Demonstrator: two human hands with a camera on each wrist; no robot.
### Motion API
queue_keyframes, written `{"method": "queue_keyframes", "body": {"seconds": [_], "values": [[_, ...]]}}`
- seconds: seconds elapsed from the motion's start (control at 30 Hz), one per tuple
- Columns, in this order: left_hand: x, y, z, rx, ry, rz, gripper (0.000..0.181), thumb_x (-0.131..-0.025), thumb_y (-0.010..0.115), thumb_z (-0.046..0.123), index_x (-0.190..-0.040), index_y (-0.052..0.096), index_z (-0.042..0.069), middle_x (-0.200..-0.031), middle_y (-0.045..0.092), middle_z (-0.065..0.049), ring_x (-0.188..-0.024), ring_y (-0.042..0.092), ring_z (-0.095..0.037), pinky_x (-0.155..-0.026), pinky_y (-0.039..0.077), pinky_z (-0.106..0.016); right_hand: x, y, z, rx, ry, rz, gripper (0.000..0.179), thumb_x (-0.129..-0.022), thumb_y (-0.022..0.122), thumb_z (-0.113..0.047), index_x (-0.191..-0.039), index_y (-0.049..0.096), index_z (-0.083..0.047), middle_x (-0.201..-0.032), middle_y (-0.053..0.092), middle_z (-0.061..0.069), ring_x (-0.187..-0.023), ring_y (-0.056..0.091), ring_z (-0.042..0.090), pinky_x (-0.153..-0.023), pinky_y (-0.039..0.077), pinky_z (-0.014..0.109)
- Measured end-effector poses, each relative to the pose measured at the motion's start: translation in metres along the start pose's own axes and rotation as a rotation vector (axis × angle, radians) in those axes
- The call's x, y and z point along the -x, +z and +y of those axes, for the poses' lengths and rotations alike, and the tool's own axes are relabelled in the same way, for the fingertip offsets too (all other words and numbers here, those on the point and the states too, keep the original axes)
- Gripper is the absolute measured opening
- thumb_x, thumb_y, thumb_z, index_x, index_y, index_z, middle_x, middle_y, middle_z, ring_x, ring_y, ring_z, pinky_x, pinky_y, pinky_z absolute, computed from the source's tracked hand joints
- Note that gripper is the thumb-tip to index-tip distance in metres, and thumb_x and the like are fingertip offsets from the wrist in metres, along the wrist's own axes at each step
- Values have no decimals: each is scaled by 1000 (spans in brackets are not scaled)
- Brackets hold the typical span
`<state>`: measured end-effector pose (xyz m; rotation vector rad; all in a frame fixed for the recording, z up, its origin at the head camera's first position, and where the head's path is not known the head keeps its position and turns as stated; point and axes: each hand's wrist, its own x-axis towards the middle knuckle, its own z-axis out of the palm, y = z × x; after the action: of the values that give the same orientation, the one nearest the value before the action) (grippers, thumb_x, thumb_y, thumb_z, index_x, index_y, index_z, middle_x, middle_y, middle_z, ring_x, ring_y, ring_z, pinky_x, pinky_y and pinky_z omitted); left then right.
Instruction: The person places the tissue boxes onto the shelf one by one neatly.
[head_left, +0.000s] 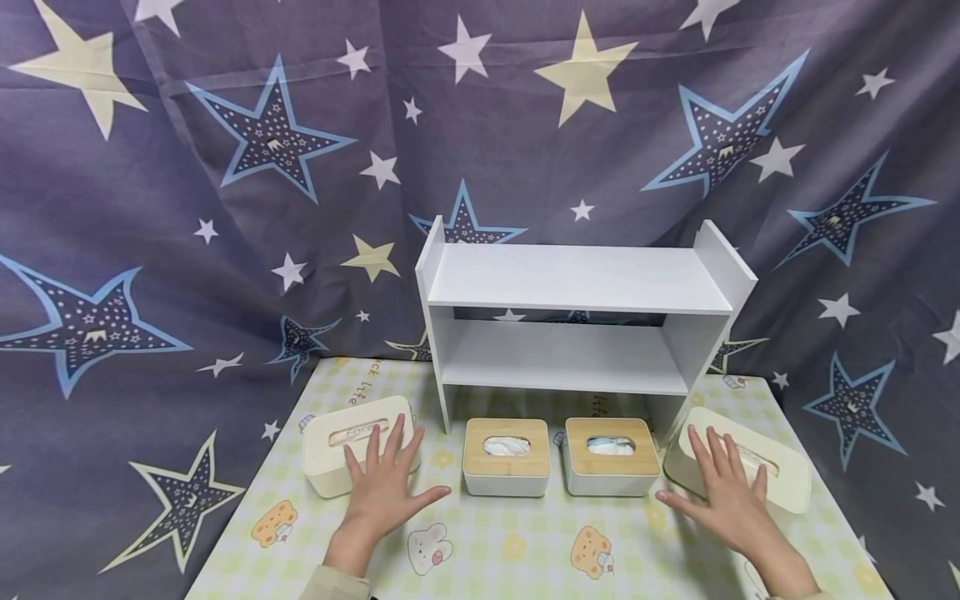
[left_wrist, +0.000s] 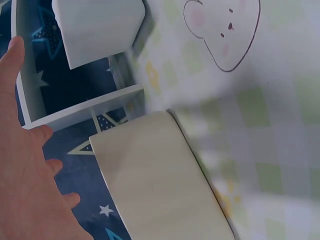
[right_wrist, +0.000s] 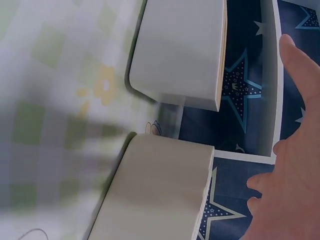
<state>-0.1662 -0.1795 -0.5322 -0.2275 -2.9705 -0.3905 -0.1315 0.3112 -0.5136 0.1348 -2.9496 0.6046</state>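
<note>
My left hand [head_left: 385,492] is spread with straight fingers in front of a cream tissue box [head_left: 318,454], its fingertips overlapping the box in the head view. On the other side my right hand [head_left: 729,504], fingers also spread, is nearest to a second cream tissue box [head_left: 791,479]. Neither hand holds anything; whether they touch the boxes I cannot tell. Between the hands stand two white tissue boxes with wooden lids, the left one [head_left: 506,485] and the right one [head_left: 613,485]. Tissue shows in their oval openings. The wrist views show the left cream box [left_wrist: 155,180] and right cream box [right_wrist: 155,190] beside the palms.
A white two-tier shelf [head_left: 562,354] stands behind the boxes, with side panels rising above its top board. The table's green checked cloth [head_left: 480,571] carries bear, rabbit and flower prints. A dark star-patterned curtain [head_left: 510,125] hangs behind and at both sides.
</note>
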Motion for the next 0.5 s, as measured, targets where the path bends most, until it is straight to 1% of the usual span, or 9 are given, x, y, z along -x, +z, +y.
{"method": "queue_keyframes", "body": {"seconds": [0.17, 0.33, 0.4, 0.5], "values": [[1, 6, 4, 0, 29, 19, 102, -72, 63, 81, -154, 40, 24, -166, 23, -10, -150, 17, -51, -110, 5, -86, -1, 6, -3, -6, -4, -8, 110, -79, 72, -61, -161, 13, -17, -162, 18, 28, -151, 8, 49, -103, 3, 91], [4, 12, 10, -22, 45, 11, 103, -72, 60, 83, -154, 39, 25, -166, 23, -9, -149, 19, -51, -110, 8, -86, -1, 9, -7, -9, -9, -18, 109, -80, 71, -61, -161, 14, -16, -163, 18, 28, -151, 8, 49, -103, 5, 90], [5, 14, 13, -18, 47, 4, 103, -72, 60, 83, -155, 38, 26, -166, 23, -9, -149, 19, -51, -110, 7, -85, -1, 10, -8, -13, -16, -19, 109, -80, 71, -60, -161, 14, -15, -162, 18, 29, -151, 9, 50, -103, 6, 90], [6, 17, 15, -17, 46, -7, 103, -72, 61, 82, -155, 36, 26, -166, 23, -9, -149, 19, -51, -111, 6, -84, -2, 13, -10, -27, -24, -24, 110, -80, 72, -59, -162, 12, -17, -162, 19, 29, -150, 11, 51, -103, 6, 89]]}}
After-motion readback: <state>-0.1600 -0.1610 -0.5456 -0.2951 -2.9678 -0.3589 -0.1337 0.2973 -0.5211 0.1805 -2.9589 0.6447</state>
